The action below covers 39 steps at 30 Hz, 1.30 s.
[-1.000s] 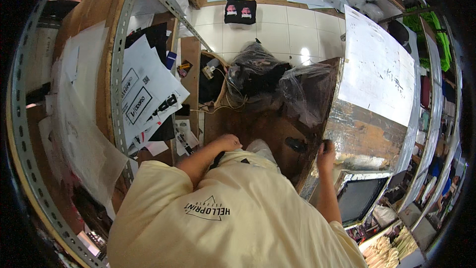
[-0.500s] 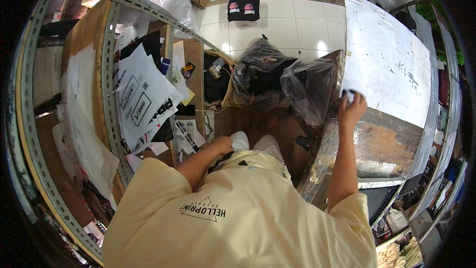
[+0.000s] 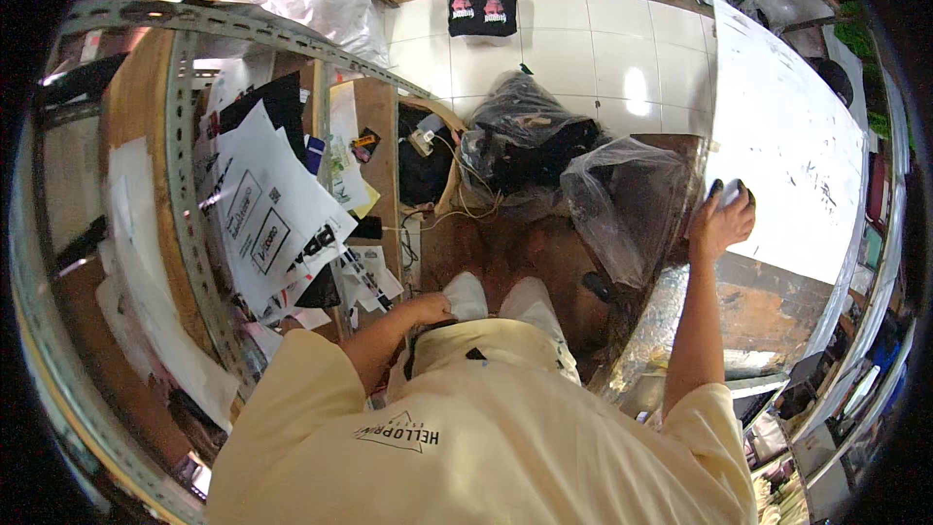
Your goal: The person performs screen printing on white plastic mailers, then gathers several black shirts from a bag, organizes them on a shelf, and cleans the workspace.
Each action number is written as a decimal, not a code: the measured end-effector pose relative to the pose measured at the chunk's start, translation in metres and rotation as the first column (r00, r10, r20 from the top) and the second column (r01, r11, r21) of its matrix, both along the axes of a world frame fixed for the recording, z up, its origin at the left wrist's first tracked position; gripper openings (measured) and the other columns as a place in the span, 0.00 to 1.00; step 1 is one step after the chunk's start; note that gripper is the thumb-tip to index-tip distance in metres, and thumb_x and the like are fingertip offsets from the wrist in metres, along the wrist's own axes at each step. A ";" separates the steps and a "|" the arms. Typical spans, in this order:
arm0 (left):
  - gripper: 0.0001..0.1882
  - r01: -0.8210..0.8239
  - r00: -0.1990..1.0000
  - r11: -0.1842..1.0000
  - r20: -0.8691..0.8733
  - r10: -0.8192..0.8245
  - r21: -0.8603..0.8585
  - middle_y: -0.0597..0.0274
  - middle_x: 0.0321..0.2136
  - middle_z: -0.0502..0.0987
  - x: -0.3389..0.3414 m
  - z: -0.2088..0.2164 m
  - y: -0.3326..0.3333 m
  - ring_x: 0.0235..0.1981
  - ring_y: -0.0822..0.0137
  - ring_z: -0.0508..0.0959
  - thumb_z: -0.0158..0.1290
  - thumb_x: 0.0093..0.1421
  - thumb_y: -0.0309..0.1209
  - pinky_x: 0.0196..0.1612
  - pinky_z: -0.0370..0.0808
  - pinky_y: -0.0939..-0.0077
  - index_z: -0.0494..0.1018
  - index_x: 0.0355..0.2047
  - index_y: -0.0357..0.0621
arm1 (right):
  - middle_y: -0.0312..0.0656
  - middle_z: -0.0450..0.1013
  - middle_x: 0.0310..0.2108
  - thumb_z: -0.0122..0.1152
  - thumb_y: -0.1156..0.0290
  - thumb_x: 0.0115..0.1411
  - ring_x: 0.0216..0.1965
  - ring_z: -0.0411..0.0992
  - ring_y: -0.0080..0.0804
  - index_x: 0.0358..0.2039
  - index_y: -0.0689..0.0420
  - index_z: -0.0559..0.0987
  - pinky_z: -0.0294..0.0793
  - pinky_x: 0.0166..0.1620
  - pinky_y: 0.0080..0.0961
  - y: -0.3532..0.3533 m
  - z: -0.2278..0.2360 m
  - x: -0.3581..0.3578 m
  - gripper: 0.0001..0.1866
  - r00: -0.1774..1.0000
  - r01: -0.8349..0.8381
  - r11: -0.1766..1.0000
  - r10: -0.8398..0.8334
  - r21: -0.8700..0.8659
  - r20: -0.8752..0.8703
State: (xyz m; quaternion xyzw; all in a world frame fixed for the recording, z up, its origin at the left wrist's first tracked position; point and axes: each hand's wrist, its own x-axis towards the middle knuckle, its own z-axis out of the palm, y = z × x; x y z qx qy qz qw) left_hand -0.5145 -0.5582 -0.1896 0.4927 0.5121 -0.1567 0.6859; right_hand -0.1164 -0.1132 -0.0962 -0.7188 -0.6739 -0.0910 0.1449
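My right hand (image 3: 722, 222) rests at the left edge of a large white sheet (image 3: 785, 156) on the wooden bench at my right. Its fingers are apart, with dark tips, and I see nothing held between them. Low at my left side, my left hand (image 3: 428, 308) is curled against my light-coloured trousers (image 3: 466, 297). Whatever its fingers close on, if anything, is hidden.
Clear plastic bags with black contents (image 3: 530, 141) lie ahead on the floor. A folded black printed garment (image 3: 483, 10) sits beyond them on white tiles. At my left, a metal-framed shelf (image 3: 183, 175) holds loose printed papers (image 3: 262, 204). Cables (image 3: 466, 199) trail beside a box.
The whole view has shifted a little. My right hand's fingers are spread wider at the sheet's edge. My left hand stays by my trousers.
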 end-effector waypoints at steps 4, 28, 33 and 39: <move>0.26 -0.289 0.939 0.949 -0.157 0.307 0.128 0.40 0.30 0.80 -0.017 -0.052 0.011 0.33 0.45 0.81 0.58 0.65 0.50 0.37 0.74 0.51 0.81 0.32 0.34 | 0.58 0.70 0.56 0.54 0.47 0.70 0.59 0.65 0.58 0.59 0.57 0.74 0.62 0.61 0.55 0.004 0.006 -0.005 0.28 0.996 -0.053 0.999 0.053 0.004 0.076; 0.43 -0.896 0.178 0.306 -0.371 0.911 0.322 0.42 0.64 0.69 -0.216 -0.452 0.059 0.64 0.44 0.69 0.60 0.61 0.60 0.65 0.67 0.52 0.65 0.68 0.49 | 0.54 0.67 0.62 0.40 0.46 0.73 0.64 0.62 0.51 0.65 0.62 0.71 0.55 0.69 0.46 0.021 -0.006 0.053 0.34 0.997 -0.079 0.994 0.079 -0.070 -0.009; 0.43 -0.950 0.266 0.310 -0.416 0.870 0.041 0.42 0.61 0.73 -0.205 -0.447 0.101 0.59 0.45 0.75 0.63 0.59 0.56 0.61 0.72 0.55 0.66 0.68 0.46 | 0.54 0.64 0.63 0.33 0.36 0.72 0.66 0.60 0.50 0.68 0.61 0.66 0.54 0.70 0.48 -0.001 0.003 0.102 0.42 0.975 -0.167 0.982 0.178 -0.085 0.136; 0.48 -0.927 0.186 0.287 -0.370 0.910 0.240 0.43 0.56 0.76 -0.197 -0.505 0.069 0.50 0.46 0.82 0.68 0.57 0.50 0.49 0.81 0.52 0.57 0.72 0.53 | 0.55 0.62 0.65 0.34 0.30 0.69 0.67 0.59 0.51 0.69 0.59 0.65 0.54 0.69 0.51 0.016 0.002 0.080 0.46 0.997 -0.064 0.990 0.069 -0.128 0.037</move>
